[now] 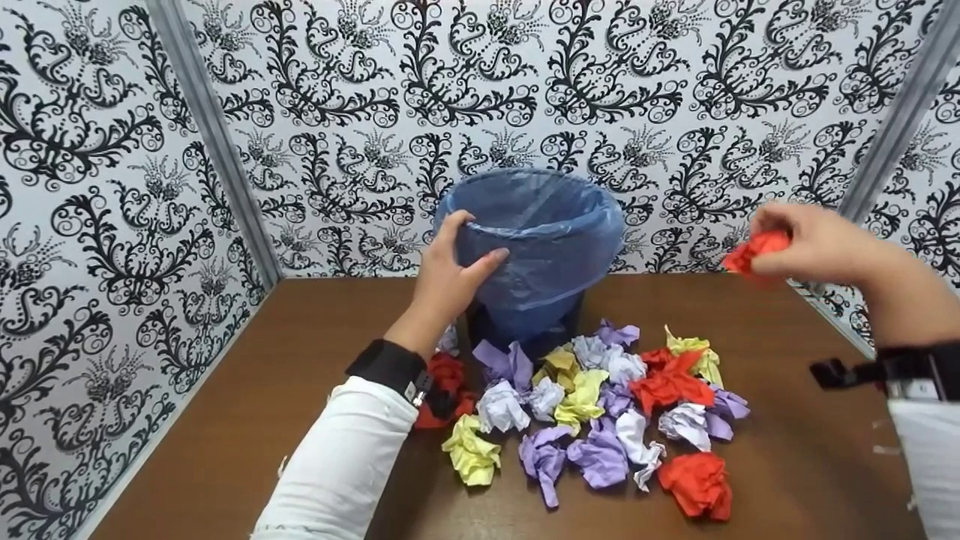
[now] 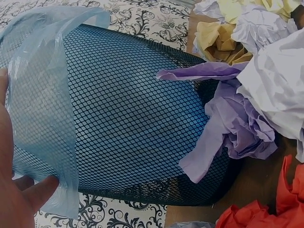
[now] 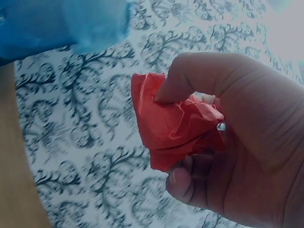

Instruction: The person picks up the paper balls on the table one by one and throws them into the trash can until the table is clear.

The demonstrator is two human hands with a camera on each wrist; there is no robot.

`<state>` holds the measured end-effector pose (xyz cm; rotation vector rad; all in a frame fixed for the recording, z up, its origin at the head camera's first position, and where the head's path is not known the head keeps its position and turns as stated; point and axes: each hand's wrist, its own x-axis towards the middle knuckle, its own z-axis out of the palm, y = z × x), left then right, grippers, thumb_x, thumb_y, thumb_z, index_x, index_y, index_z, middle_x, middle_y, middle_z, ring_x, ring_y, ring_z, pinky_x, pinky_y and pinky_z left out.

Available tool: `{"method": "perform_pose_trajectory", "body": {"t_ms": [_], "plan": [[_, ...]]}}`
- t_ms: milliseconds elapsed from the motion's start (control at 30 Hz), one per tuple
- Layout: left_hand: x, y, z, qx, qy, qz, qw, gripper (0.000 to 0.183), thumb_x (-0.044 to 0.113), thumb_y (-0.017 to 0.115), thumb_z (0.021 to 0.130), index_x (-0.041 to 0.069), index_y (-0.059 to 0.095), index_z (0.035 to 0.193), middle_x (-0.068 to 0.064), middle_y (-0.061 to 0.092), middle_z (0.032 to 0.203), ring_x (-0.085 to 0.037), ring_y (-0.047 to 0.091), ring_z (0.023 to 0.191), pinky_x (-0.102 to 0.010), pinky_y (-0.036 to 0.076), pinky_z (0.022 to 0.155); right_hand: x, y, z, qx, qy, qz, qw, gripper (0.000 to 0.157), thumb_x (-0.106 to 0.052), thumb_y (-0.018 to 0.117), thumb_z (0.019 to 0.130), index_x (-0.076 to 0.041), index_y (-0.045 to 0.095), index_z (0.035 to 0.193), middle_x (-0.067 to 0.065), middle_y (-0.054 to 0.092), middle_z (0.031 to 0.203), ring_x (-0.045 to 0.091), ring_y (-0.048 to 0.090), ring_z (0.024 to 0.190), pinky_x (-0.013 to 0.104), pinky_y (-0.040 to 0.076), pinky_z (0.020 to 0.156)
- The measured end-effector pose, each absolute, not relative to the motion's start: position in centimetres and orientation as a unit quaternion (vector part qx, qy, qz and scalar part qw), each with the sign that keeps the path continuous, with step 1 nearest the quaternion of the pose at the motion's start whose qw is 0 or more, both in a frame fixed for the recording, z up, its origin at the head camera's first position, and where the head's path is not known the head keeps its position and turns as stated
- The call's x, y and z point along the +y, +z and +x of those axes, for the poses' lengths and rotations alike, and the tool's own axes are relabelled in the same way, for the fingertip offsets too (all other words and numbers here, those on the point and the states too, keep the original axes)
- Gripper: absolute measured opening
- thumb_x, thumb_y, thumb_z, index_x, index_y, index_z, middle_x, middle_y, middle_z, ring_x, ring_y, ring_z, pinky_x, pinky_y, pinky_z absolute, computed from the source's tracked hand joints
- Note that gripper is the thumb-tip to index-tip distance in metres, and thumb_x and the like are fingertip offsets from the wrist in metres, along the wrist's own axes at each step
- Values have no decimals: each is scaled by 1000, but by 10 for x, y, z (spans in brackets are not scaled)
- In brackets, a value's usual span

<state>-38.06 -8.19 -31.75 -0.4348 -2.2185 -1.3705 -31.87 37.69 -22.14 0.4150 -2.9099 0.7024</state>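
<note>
My left hand (image 1: 448, 277) grips the near left rim of a mesh wastebasket (image 2: 133, 109), its fingers over the edge and its thumb outside. A thin blue bag (image 1: 536, 262) lines the basket and folds down over the rim. Out to the right, raised above the table, my right hand (image 1: 832, 244) pinches a crumpled red paper (image 3: 166, 123) between thumb and fingers. A crumpled purple paper (image 2: 232, 118) lies against the basket's base in the left wrist view.
On the brown table (image 1: 232, 420), several crumpled papers are heaped before the basket, among them a red one (image 1: 697, 484), a yellow one (image 1: 472, 450) and a white one (image 1: 502, 407). Patterned wall panels (image 1: 480, 90) enclose the back and sides.
</note>
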Motion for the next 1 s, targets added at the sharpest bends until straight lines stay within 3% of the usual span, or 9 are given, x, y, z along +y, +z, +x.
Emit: {"method": "perform_pose_trajectory", "body": {"t_ms": [300,467,800,1000], "plan": [[-82,-320,-382,-807,-504,-167,259,69,56,81,81,35,49,138,-2,67,123,-17,68,106,-38,55,94,332,-160,-334,-953,244,158,83,35,-9,76,81,-5,58,111,12,59,101,22,58,79,27,54,62],[-81,-320,-383,-809,-502,-165,259,71,58,81,79,36,49,138,-3,67,126,-19,68,108,-39,55,96,304,-139,-342,-952,242,159,98,37,-15,78,82,-8,59,113,9,61,100,21,58,80,25,53,63],[-81,-320,-382,-812,-501,-153,257,72,59,81,78,38,48,139,-3,65,129,-22,67,111,-44,55,98,248,-124,-362,-942,268,172,107,44,-30,82,83,-13,58,117,7,64,109,23,62,89,22,55,71],[-79,-320,-382,-816,-491,-151,264,74,61,81,78,38,48,139,-3,65,132,-23,66,114,-45,54,100,218,-128,-374,-938,275,187,101,45,-29,81,83,-12,58,117,8,63,113,23,63,93,23,56,73]]}}
